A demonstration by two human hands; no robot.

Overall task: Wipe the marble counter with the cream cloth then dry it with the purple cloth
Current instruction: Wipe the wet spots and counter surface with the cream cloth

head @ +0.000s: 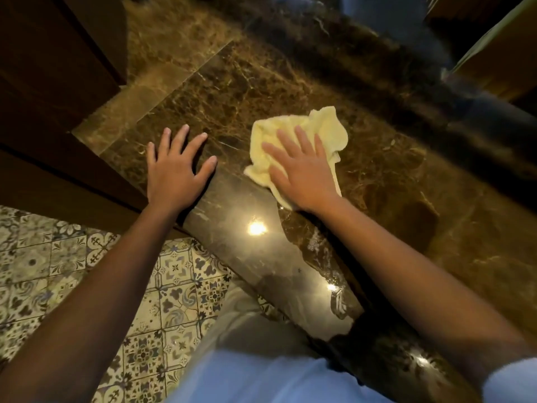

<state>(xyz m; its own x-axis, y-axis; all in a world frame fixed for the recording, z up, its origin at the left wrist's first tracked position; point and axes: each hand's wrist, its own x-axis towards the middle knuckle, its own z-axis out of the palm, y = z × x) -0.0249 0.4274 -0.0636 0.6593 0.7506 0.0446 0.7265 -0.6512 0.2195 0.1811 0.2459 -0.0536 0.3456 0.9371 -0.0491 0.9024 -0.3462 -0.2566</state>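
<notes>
The brown marble counter [377,175] runs diagonally across the view, glossy with light reflections. A crumpled cream cloth [322,126] lies on it near the front edge. My right hand [302,167] presses flat on top of the cloth, fingers spread. My left hand [177,167] rests flat on the bare marble to the left of the cloth, fingers apart, holding nothing. No purple cloth is in view.
Dark wooden cabinet panels [52,91] border the counter on the left. Patterned floor tiles [87,271] lie below the counter's front edge. A mirror or wall [392,21] rises behind the counter. A yellowish box edge [499,53] sits at the upper right.
</notes>
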